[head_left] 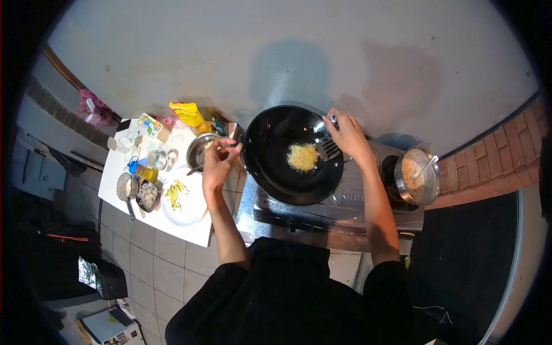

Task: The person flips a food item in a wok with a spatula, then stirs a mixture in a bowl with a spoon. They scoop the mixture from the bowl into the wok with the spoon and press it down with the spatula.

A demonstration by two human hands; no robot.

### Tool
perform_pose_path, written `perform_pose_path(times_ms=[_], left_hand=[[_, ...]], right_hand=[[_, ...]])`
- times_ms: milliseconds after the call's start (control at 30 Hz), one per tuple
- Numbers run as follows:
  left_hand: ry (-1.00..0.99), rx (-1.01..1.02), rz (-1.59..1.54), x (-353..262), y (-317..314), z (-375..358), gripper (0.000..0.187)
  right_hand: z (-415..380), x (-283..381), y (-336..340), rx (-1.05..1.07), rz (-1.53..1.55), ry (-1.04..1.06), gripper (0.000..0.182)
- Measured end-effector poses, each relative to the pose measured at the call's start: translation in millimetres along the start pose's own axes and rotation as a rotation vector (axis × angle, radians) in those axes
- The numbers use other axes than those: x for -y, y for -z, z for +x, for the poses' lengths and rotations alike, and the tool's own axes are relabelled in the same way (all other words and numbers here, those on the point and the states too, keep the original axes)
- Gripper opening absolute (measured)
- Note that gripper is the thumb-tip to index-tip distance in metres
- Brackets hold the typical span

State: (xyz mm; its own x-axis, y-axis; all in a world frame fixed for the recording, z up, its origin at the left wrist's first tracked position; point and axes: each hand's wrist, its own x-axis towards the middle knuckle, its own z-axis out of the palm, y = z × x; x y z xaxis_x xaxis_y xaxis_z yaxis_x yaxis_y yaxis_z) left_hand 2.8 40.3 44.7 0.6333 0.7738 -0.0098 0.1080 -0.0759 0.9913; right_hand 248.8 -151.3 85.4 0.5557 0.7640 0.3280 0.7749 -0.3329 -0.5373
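Observation:
A black wok (270,167) sits over the stove, its inside facing me. In its middle lies a yellow, frothy patch of frying food (303,157). My left hand (217,163) is closed on the wok's left side handle (238,145). My right hand (348,137) grips a slotted turner (329,148) by its handle from the wok's right side. The turner's slotted head points down into the wok, right at the edge of the food.
On the right burner stands a steel pot (415,175) of orange-brown food with a spoon in it. The white table (190,233) at left bears a plate (192,214) of cut yellow-green strips, a steel bowl (197,150), an oil bottle (146,172) and a yellow bag (188,115).

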Motion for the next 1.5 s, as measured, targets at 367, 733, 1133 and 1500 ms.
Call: perform_pose_path(times_ms=[367, 733, 1133, 1500], left_hand=[[-0.002, -0.009, -0.009, -1, 0, -1, 0.023], [-0.004, 0.007, -0.039, 5, 0, 1, 0.022], [-0.011, -0.023, -0.061, 8, -2, -2, 0.024], [-0.01, -0.047, -0.047, 4, -4, -9, 0.027]], right_hand=[[0, -5, 2, 0.027, 0.06, 0.048, 0.02], [0, -3, -1, -0.074, 0.035, 0.151, 0.021], [13, 21, -4, 0.135, 0.137, 0.039, 0.022], [41, 18, -11, 0.242, 0.213, 0.221, 0.019]])
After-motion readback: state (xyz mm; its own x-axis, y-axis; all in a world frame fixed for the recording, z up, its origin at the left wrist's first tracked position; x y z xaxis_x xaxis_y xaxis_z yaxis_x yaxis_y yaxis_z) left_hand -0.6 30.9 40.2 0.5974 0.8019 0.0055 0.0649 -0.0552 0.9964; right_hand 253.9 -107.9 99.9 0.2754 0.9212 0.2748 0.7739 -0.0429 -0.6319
